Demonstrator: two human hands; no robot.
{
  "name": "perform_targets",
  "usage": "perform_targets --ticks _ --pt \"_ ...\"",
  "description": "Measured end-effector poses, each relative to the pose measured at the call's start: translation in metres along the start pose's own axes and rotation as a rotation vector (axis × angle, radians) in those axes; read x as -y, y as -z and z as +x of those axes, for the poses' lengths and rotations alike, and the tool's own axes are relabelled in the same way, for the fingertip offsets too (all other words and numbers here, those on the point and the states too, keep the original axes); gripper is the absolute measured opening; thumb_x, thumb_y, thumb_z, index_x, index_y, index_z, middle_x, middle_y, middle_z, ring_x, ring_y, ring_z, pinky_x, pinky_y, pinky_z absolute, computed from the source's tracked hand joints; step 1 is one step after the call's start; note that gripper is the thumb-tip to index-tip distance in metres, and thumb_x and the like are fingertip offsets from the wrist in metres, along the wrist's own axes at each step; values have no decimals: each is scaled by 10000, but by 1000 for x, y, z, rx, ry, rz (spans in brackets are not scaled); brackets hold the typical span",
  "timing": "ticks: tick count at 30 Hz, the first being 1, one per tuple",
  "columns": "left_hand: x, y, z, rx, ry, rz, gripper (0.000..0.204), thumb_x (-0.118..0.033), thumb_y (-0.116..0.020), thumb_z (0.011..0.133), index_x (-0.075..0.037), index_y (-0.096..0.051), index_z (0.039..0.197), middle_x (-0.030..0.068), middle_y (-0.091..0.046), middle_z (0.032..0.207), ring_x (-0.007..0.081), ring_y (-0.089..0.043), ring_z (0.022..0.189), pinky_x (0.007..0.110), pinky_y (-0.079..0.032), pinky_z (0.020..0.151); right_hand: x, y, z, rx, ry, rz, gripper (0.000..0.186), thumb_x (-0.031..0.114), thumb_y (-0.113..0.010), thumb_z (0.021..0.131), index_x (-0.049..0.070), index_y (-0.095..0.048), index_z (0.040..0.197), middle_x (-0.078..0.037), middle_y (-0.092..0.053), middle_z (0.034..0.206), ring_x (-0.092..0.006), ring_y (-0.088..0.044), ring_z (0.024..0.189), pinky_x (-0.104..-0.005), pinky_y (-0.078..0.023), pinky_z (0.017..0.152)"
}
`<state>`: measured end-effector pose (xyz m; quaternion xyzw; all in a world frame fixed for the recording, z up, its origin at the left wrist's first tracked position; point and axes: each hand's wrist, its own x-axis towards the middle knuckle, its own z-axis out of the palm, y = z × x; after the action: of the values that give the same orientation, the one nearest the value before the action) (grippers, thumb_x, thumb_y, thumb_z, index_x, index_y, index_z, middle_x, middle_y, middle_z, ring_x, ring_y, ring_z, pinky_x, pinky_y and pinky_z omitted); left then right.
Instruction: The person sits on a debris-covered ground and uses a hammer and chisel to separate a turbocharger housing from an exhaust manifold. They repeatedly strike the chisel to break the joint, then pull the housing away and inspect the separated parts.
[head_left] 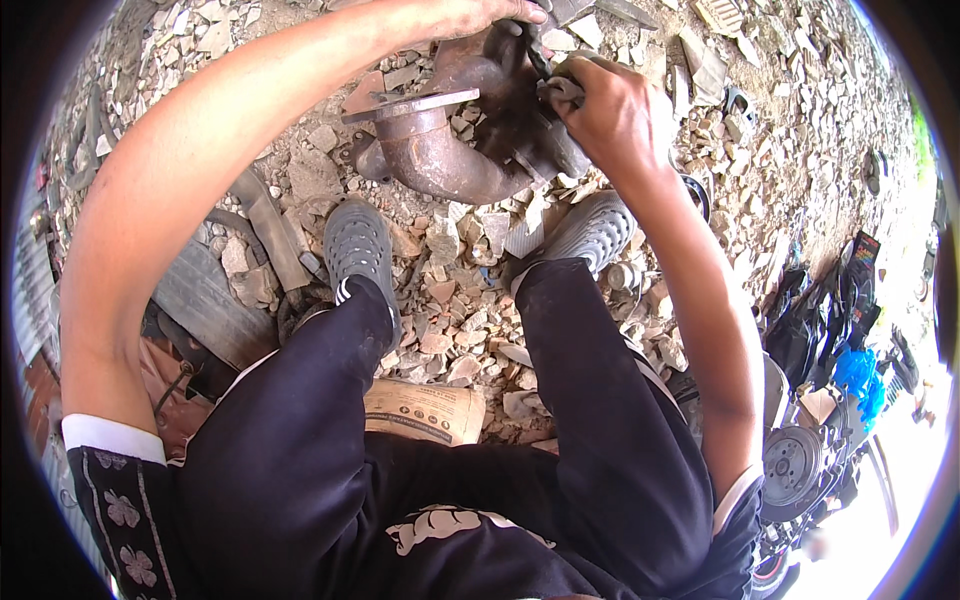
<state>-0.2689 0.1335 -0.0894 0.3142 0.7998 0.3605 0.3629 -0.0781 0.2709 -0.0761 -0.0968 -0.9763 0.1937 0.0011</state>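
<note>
A rusty brown metal pipe elbow (430, 155) with a flat flange (412, 105) lies on the rubble beyond my feet. It joins a darker metal body, much like an exhaust manifold, whose far side is cut off by the top edge. At that far side is my left hand (490, 12), only partly in view, its fingertips bent onto a dark narrow piece. My right hand (615, 105) is closed at the right of the metal body. A small greyish, crumpled-looking piece (563, 92) shows between its fingers; its kind is unclear.
My grey clogs (360, 245) stand on broken stone and tile, close to the pipe. Rubber-like strips (265, 230) lie at the left, and a printed cardboard piece (425, 410) between my legs. Machine parts with a round pulley (793, 465) and a blue plastic bag (860, 380) are at the right.
</note>
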Motion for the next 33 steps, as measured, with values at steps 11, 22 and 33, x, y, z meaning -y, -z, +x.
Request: perform_targets --ticks 11,22,33 --pt "2 -2 5 17 -27 5 257 -278 -825 867 -115 -810 1065 64 -794 925 149 -723 843 315 -563 810 -4 0 7 78 -128 -10 230 177 -713 843 119 -778 1056 -188 -746 885 -367 -733 855 -456 -577 787" --pt "2 0 5 27 -9 6 236 -272 -822 873 -127 -815 1060 63 -795 942 143 -719 864 311 -558 823 -11 1 1 8 -24 17 223 213 -764 833 118 -771 1035 -179 -744 860 -369 -736 848 -461 -580 781" --pt "7 -1 7 10 -83 53 264 -308 -827 861 -146 -816 1069 77 -796 1009 173 -722 935 329 -545 895 5 4 11 92 -132 -106 264 254 -774 847 120 -768 1075 -182 -754 888 -369 -739 850 -460 -577 791"
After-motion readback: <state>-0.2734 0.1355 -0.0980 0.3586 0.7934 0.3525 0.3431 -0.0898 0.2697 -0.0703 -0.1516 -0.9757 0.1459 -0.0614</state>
